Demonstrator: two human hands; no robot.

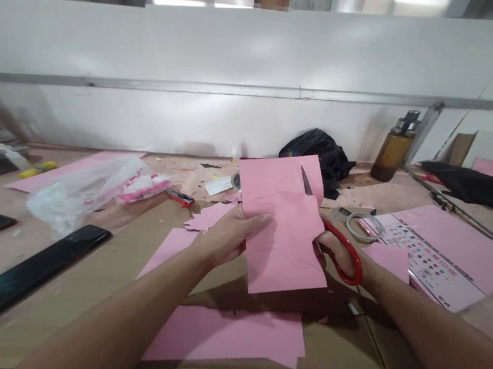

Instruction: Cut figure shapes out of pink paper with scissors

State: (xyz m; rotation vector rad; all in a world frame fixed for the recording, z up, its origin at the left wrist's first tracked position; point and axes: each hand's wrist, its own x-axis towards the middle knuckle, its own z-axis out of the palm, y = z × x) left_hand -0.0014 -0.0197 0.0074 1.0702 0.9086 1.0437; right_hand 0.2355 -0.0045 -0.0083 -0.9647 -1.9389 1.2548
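Pink sheet (283, 232) between left-hand fingers (256, 219) and scissors (337, 251).

The pink paper sheet (284, 226) is held upright above the table, gripped at its left edge, its face bearing a faint pencilled outline and its surface flat and uncreased. The red-handled scissors (341, 254) sit at the sheet's right edge, handle loops low and to the right. The dark blade tip (307, 182) shows against the sheet's upper part, pointing up.
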